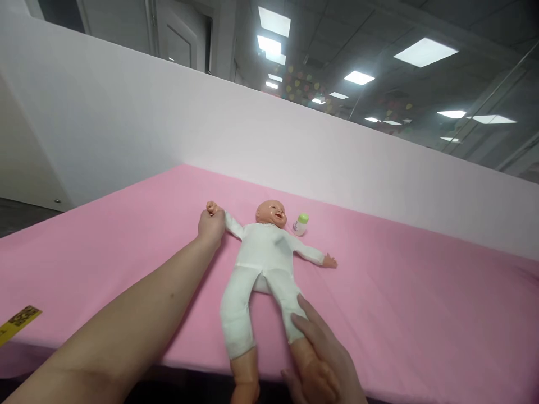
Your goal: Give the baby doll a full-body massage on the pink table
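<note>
Here, the left hand (210,226) pinches the doll (266,247) by one arm (233,224); the right hand (332,347), fingers apparently spread, lies against its leg (287,300).

The doll's head (269,212) looks glossy plastic, its suit (266,247) matt cloth.

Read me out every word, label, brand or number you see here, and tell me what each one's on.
No words can be read with certainty.
Yellow strip: a dark square-patterned code and a cut-off mark at the picture's edge, unreadable.
Small bottle with green top: a mark on its side, too small to read.
Doll: no lettering visible.
</note>
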Motion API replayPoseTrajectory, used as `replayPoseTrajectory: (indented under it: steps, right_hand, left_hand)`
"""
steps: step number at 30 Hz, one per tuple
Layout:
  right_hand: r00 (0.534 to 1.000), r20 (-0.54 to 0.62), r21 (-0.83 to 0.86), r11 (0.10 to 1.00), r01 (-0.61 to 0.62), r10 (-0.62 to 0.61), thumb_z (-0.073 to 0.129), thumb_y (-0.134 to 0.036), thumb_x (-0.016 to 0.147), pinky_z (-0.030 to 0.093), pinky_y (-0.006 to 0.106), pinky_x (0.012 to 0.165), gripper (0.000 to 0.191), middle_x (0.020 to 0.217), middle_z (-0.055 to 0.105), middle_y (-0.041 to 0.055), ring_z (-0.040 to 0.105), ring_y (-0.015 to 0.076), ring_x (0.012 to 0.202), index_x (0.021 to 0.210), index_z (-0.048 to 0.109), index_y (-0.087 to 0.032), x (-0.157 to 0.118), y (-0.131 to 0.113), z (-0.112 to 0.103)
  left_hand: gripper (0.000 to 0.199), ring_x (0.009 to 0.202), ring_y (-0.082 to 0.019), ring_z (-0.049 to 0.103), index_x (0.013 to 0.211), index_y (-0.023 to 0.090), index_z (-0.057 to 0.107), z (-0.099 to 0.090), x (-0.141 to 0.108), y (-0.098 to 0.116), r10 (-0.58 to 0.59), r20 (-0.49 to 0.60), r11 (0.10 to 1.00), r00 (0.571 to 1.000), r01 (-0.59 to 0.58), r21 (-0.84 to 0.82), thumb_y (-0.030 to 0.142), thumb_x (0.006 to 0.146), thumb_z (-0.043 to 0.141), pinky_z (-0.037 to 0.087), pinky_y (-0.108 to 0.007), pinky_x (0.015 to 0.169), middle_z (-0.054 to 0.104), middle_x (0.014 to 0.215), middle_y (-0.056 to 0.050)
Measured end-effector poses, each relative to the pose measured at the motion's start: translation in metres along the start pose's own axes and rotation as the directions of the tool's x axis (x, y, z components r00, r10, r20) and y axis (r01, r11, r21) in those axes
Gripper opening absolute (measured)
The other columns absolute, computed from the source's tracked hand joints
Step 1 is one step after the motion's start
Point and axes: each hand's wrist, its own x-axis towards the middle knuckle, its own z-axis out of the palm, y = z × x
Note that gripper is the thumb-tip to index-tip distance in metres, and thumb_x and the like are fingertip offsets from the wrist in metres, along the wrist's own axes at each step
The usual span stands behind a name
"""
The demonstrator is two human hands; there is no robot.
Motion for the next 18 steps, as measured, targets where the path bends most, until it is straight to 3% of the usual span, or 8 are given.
replayPoseTrajectory:
  steps: [6, 12, 15, 18]
  right_hand:
    - [0.988, 0.15, -0.156, 0.986, 0.064, -0.041, 0.072, -0.018, 0.083, 0.06, 0.04, 0.105, 0.078, 0.166, 0.04, 0.0122, 0.062, 0.034, 0.135, 0.157, 0.048, -0.027, -0.027, 0.012, 0.014]
    - [0.99, 0.135, -0.157, 0.986, 0.052, -0.031, 0.077, -0.021, 0.085, 0.059, 0.047, 0.107, 0.075, 0.166, 0.04, 0.0122, 0.058, 0.0369, 0.139, 0.155, 0.052, -0.029, -0.031, 0.005, 0.016]
    - [0.991, 0.136, -0.002, 1.0, 0.008, -0.007, 0.072, -0.016, 0.085, 0.058, 0.046, 0.108, 0.073, 0.167, 0.039, 0.0096, 0.056, 0.0343, 0.141, 0.153, 0.053, -0.034, -0.032, 0.006, 0.009]
    - [0.996, 0.065, 0.179, 0.981, -0.072, 0.061, 0.065, -0.012, 0.085, 0.054, 0.05, 0.113, 0.069, 0.159, 0.051, 0.0089, 0.057, 0.0324, 0.141, 0.15, 0.056, -0.034, -0.029, 0.013, 0.001]
  left_hand:
    - [0.072, 0.114, -0.017, 0.059, 0.153, 0.024, 0.04, -0.02, 0.017, -0.006, -0.002, -0.141, 0.998, 0.99, 0.011, 0.059, 0.042, 0.085, 0.059, 0.053, -0.031, 0.098, 0.05, 0.143, -0.01]
    - [0.06, 0.11, -0.02, 0.058, 0.14, 0.025, 0.057, -0.037, 0.024, -0.007, 0.061, -0.124, 0.984, 0.99, -0.039, 0.175, 0.039, 0.082, 0.061, 0.05, -0.043, 0.109, 0.042, 0.149, -0.011]
    - [0.059, 0.125, -0.028, 0.055, 0.14, 0.023, 0.059, -0.036, 0.012, 0.001, 0.194, -0.053, 0.923, 0.98, -0.164, 0.348, 0.039, 0.083, 0.062, 0.043, -0.052, 0.117, 0.037, 0.155, -0.013]
    - [0.057, 0.151, -0.032, 0.035, 0.142, 0.022, 0.059, -0.02, -0.021, 0.015, 0.417, 0.068, 0.806, 0.906, -0.403, 0.433, 0.04, 0.087, 0.06, 0.03, -0.055, 0.13, 0.026, 0.164, -0.01]
